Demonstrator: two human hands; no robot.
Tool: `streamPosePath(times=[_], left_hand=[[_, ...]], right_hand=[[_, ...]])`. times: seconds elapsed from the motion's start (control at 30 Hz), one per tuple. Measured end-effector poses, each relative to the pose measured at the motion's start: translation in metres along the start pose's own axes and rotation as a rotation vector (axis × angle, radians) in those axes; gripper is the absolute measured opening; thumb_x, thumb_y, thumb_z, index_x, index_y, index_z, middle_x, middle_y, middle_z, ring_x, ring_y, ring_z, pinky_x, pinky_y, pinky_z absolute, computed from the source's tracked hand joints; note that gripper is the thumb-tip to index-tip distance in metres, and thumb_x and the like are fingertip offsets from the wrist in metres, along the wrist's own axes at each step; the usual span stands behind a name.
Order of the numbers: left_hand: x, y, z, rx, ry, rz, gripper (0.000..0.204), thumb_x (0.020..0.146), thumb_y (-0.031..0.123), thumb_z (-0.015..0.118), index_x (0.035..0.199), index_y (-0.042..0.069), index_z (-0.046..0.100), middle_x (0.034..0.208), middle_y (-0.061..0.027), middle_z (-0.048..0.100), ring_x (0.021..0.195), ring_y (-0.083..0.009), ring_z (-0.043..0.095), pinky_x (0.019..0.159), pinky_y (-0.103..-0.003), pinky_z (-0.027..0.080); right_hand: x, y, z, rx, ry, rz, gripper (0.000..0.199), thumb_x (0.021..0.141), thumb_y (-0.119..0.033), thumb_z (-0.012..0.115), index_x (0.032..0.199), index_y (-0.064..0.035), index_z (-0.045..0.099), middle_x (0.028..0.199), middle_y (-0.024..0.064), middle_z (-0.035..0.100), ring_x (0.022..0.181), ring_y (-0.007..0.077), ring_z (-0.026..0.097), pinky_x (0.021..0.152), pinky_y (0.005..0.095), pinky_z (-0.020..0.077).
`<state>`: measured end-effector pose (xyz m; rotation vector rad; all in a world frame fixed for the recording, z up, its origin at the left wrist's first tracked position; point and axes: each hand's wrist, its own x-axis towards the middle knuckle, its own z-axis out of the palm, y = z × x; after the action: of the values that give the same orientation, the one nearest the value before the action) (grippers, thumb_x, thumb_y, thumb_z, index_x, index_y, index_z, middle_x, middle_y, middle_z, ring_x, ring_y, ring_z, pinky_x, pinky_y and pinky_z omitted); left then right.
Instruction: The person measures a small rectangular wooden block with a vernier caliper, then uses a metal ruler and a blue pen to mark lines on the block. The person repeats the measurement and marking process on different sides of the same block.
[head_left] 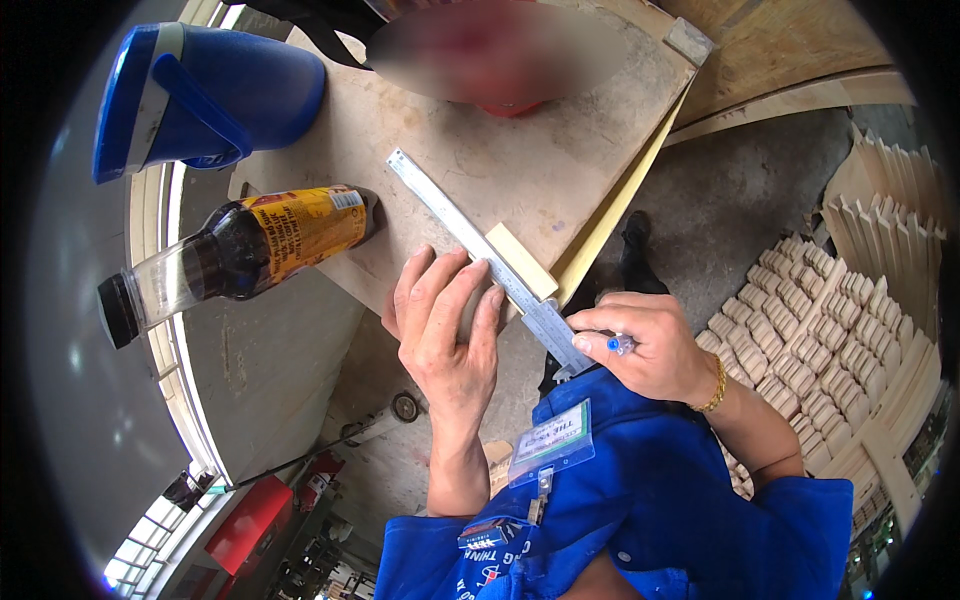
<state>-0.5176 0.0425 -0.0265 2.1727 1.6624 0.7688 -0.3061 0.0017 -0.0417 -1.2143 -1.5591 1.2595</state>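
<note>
A silver metal vernier caliper point(447, 210) is held slantwise over the near right corner of a worn beige tabletop point(570, 165), its far end above the surface and its slider end carried past the near edge. Just beside its beam, close to the right edge, a pale yellow rectangular wooden block point(523, 262) is seen; whether the two are touching cannot be told. The beam is touched by the half-curled fingers of the left hand point(440, 305); how firmly it is gripped cannot be told, the underside being hidden. In the right hand point(640, 345), closed fingers are wrapped around a clear pen with a blue end point(621, 344), its shaft mostly covered, with thumb and fingertips brought up to the slider.

By the left edge, a dark bottle with a yellow label and black cap point(300, 235) and a blue plastic bucket with a handle point(245, 95) are seen, the bucket's inside hidden. At the far edge, a red shape point(510, 108) is mostly lost in blur. Beyond the right edge, stacked pale wooden pieces point(800, 330) are cut off by the lens's dark rim.
</note>
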Motion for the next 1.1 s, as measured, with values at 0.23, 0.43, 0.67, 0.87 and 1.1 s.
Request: streamPosePath(times=[0.23, 0.43, 0.67, 0.87, 1.1], left_hand=[[0.0, -0.001, 0.0, -0.015, 0.009, -0.011, 0.028, 0.08, 0.008, 0.079, 0.108, 0.007, 0.075, 0.116, -0.0093, 0.071, 0.125, -0.0322, 0.058, 0.107, -0.044, 0.039], [0.001, -0.001, 0.002, -0.025, 0.032, -0.006, 0.031, 0.074, 0.012, 0.084, 0.104, 0.01, 0.075, 0.116, -0.0074, 0.07, 0.123, -0.0316, 0.059, 0.106, -0.043, 0.037], [0.002, 0.005, 0.006, 0.009, 0.042, 0.006, 0.033, 0.072, 0.015, 0.086, 0.101, 0.007, 0.074, 0.114, -0.0085, 0.069, 0.121, -0.0352, 0.059, 0.106, -0.045, 0.038], [0.003, 0.006, 0.005, 0.013, 0.041, 0.009, 0.033, 0.072, 0.016, 0.086, 0.1, 0.006, 0.073, 0.113, -0.0094, 0.069, 0.12, -0.0359, 0.058, 0.105, -0.046, 0.039], [0.002, 0.005, 0.007, 0.002, 0.048, 0.012, 0.033, 0.071, 0.016, 0.086, 0.1, 0.006, 0.073, 0.114, -0.0092, 0.068, 0.12, -0.037, 0.058, 0.104, -0.047, 0.04]], right_hand=[[0.001, 0.003, 0.0, 0.002, 0.004, -0.022, 0.017, 0.084, -0.004, 0.072, 0.099, 0.0028, 0.07, 0.078, 0.0145, 0.066, 0.066, 0.0279, 0.065, 0.059, 0.0355, 0.0505], [0.002, 0.0, -0.001, 0.005, -0.001, -0.006, 0.016, 0.083, -0.004, 0.073, 0.098, 0.0031, 0.071, 0.079, 0.015, 0.066, 0.067, 0.0282, 0.065, 0.059, 0.0357, 0.0507], [0.002, 0.001, -0.003, -0.015, -0.024, 0.024, 0.017, 0.084, -0.006, 0.073, 0.099, 0.0027, 0.071, 0.08, 0.0147, 0.067, 0.069, 0.0279, 0.066, 0.061, 0.0355, 0.0517], [0.015, -0.018, -0.035, -0.111, 0.356, -0.134, 0.034, 0.093, -0.026, 0.067, 0.109, 0.0047, 0.069, 0.087, 0.0141, 0.067, 0.069, 0.0197, 0.064, 0.061, 0.0298, 0.0505], [0.047, -0.039, -0.046, 0.264, 0.107, -0.051, 0.024, 0.101, -0.016, 0.058, 0.097, 0.0076, 0.062, 0.097, 0.018, 0.065, 0.07, 0.0128, 0.065, 0.062, 0.0231, 0.0553]])
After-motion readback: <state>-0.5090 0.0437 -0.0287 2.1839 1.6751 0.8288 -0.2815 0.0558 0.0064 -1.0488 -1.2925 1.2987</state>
